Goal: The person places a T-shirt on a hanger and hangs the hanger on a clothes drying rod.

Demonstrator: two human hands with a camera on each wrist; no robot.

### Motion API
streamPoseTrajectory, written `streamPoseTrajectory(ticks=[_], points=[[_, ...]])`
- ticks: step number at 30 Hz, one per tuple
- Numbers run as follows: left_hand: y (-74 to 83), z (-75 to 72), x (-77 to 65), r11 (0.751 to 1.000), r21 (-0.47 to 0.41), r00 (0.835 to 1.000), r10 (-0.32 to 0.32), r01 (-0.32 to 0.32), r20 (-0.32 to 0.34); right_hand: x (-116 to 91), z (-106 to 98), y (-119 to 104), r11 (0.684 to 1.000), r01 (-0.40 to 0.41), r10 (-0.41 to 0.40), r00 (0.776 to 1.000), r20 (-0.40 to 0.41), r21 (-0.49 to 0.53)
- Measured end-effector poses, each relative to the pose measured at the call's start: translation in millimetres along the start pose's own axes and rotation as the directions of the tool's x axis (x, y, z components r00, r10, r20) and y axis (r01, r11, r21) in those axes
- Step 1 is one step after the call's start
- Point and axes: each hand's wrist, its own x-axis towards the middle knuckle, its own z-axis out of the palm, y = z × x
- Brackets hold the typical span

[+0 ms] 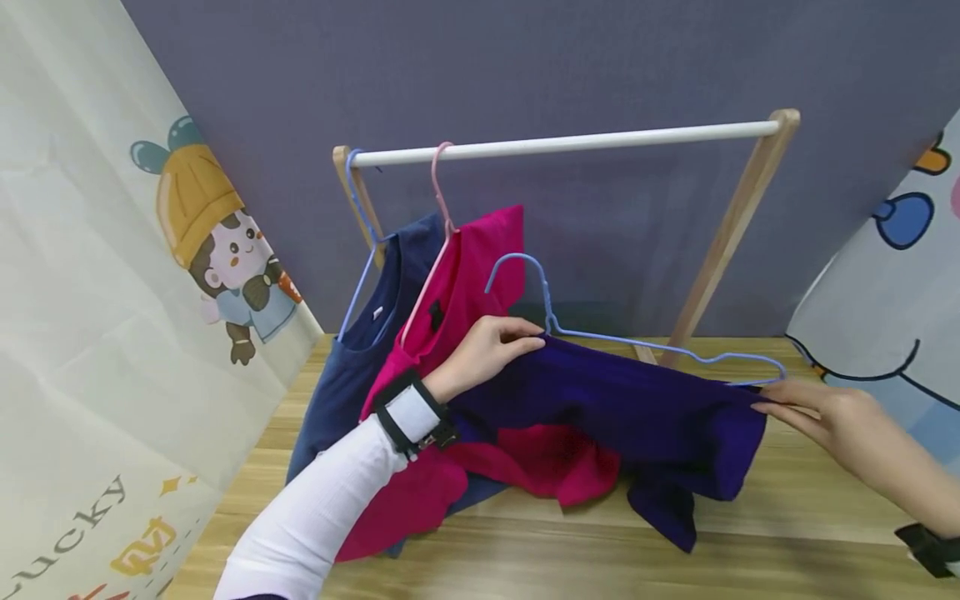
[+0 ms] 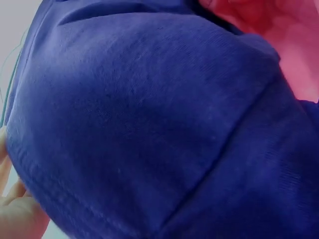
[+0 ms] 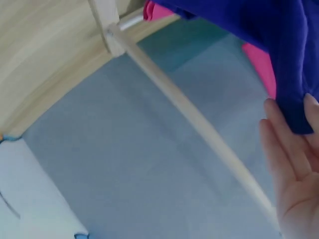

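A dark purple garment [image 1: 600, 392], probably a shirt, is stretched between the two hands above the table. My left hand [image 1: 487, 354] pinches its upper edge, close to the neck of a blue hanger [image 1: 622, 339]. At the other end, my right hand [image 1: 832, 412] pinches the cloth between thumb and fingers, beside the hanger's right tip. That hanger's hook stands up free of the rail, and its left arm is hidden. Purple cloth [image 2: 139, 109] fills most of the left wrist view. In the right wrist view, fingers and thumb hold a cloth end [image 3: 294, 112].
A rack with a white rail [image 1: 600, 143] and wooden legs [image 1: 731, 225] stands on the wooden table [image 1: 525, 558]. A navy shirt [image 1: 322, 400] and a magenta shirt [image 1: 495, 258] hang at its left, on a blue hanger [image 1: 356, 292] and a pink hanger [image 1: 438, 187]. Printed curtains flank it.
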Motion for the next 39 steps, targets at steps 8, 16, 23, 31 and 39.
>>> streamPoseTrajectory(ticks=[8, 16, 23, 31, 39], points=[[-6.0, 1.4, -5.3, 0.999, -0.007, 0.998, -0.045, 0.045, 0.041, 3, -20, 14, 0.994, -0.055, 0.061, 0.996, 0.063, -0.095], [2.9, 7.6, -3.2, 0.999, -0.027, 0.997, -0.038, 0.04, 0.06, 27, -33, 9, 0.992, -0.12, 0.122, 0.992, 0.044, -0.043], [19.1, 17.2, 6.0, 0.998, -0.065, 1.0, -0.014, 0.016, 0.027, 50, -39, 2, 0.978, -0.207, 0.207, 0.976, 0.071, 0.003], [29.6, 23.6, 17.4, 0.998, -0.055, 1.0, 0.029, -0.029, 0.002, 72, -40, -4, 0.971, -0.229, 0.22, 0.968, 0.119, 0.068], [35.0, 25.0, 24.2, 0.999, -0.025, 0.999, 0.027, -0.026, 0.027, 90, -33, -17, 0.98, -0.162, 0.153, 0.985, 0.079, 0.117]])
